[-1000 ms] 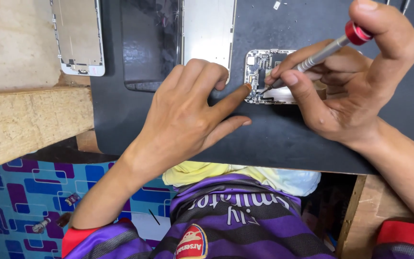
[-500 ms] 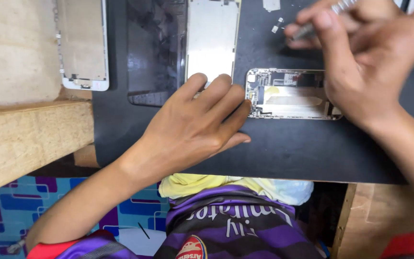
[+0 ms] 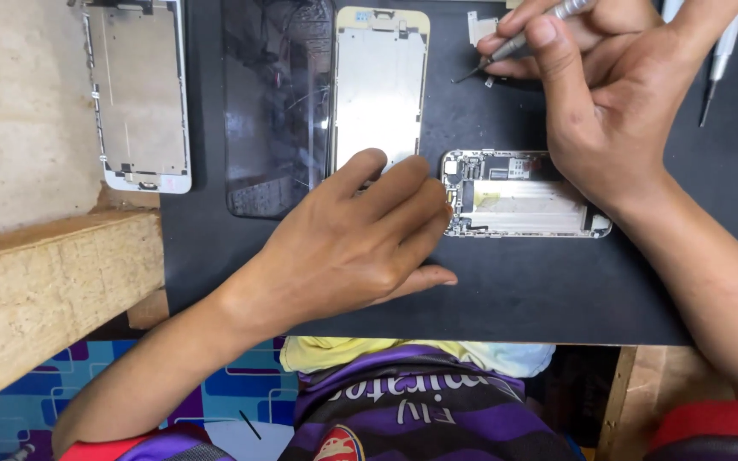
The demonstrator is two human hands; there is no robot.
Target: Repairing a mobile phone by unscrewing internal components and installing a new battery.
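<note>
Head view: right hand (image 3: pixel 608 111) gripping screwdriver (image 3: pixel 527 36).

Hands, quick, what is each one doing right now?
Left hand: open, flat on the black mat, fingertips at the opened phone.
Right hand: closed on a screwdriver.

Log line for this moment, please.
left hand: flat beside opened phone | right hand: holds screwdriver, tip over mat

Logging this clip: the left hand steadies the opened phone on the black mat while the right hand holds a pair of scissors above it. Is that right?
Not quite. In the head view the right hand holds a thin screwdriver, not scissors. The rest stands: the left hand rests at the end of the opened phone on the black mat.
</note>
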